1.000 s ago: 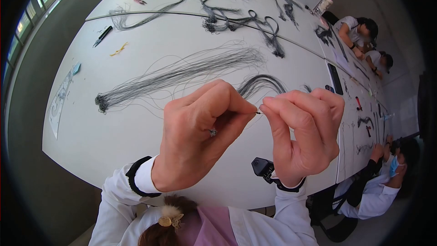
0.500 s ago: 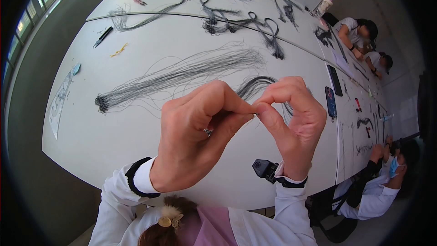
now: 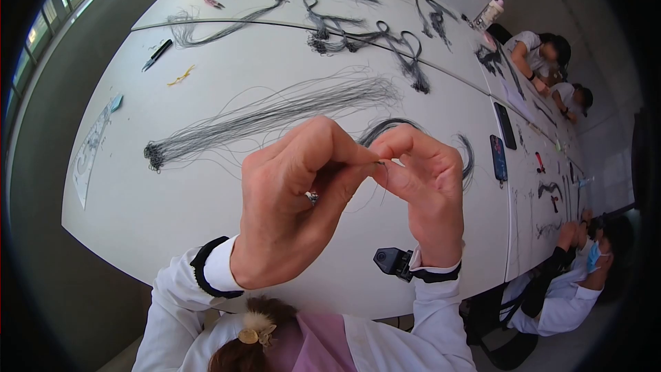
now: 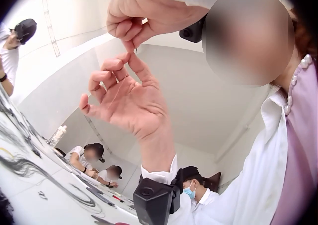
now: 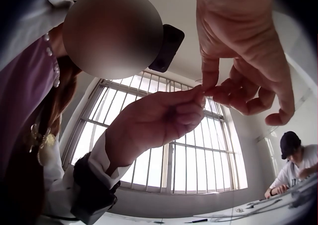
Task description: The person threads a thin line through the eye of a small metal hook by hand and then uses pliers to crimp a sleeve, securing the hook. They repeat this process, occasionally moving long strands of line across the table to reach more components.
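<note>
In the head view the left hand [image 3: 289, 200] and right hand [image 3: 427, 182] meet at their fingertips above the table. Thumb and index finger of each hand pinch a very fine dark strand [image 3: 384, 182], whose loose end curves down below the right fingertips. The left wrist view has the left hand [image 4: 149, 16] above the right hand [image 4: 131, 101], whose other fingers are spread and bent. From the right wrist side, the left hand [image 5: 156, 125] reaches up to the right hand's [image 5: 243, 51] fingertips. What exactly lies between the tips is too small to tell.
A long bundle of dark strands [image 3: 275, 114] lies beyond the hands, partly covered by them. More bundles [image 3: 330, 38], black snips [image 3: 157, 55], a yellow tie [image 3: 181, 76], a clear triangular ruler [image 3: 89, 158] and phones [image 3: 498, 158] are around. Other people sit at right and far side.
The right hand has turned and shifted left, its fingertips now meeting the left hand's; a curved strand end shows below them. The left hand has moved slightly left. Another person's hand has appeared at the far edge.
</note>
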`<state>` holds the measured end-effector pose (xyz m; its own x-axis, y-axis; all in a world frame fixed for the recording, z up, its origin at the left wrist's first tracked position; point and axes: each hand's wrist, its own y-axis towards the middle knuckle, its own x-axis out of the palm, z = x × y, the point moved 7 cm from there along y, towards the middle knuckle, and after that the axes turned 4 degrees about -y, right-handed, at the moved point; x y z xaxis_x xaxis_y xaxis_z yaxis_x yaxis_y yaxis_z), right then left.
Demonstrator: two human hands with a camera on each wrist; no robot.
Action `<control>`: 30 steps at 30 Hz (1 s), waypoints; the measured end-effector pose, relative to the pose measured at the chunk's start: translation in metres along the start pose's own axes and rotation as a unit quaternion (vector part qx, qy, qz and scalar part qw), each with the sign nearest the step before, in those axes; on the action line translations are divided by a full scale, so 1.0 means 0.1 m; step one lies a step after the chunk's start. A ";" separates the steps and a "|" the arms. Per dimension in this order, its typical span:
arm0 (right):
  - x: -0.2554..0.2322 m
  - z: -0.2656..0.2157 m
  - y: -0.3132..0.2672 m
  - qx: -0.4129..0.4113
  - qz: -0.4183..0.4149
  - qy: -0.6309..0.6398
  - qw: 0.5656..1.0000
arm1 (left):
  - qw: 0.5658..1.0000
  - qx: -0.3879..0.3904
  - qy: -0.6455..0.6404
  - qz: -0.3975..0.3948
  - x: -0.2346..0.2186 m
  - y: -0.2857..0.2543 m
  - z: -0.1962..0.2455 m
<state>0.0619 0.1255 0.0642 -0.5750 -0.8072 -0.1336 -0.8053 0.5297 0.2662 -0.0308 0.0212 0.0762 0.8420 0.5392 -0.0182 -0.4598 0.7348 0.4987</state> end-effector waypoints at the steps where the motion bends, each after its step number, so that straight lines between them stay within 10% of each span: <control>1: 0.02 0.01 -0.01 0.000 -0.001 0.000 1.000 | 1.000 0.000 0.000 0.001 0.00 0.00 -0.01; 10: 0.14 -0.40 -0.21 -0.232 0.137 -0.361 0.893 | 0.999 0.016 0.005 0.034 -0.04 -0.01 -0.02; 18: 0.41 -0.61 -0.48 -0.350 0.218 -0.630 0.659 | 0.990 0.075 0.108 0.043 -0.04 0.00 0.09; 30: 0.24 -0.70 -0.42 -0.343 0.221 -0.604 0.685 | 0.992 0.053 0.114 -0.009 0.01 0.01 0.05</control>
<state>0.0926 0.0656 0.1170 -0.7738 0.4159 -0.4778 -0.4956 0.0721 0.8655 -0.0285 0.0204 0.0812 0.7584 0.6146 -0.2172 -0.4034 0.7042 0.5842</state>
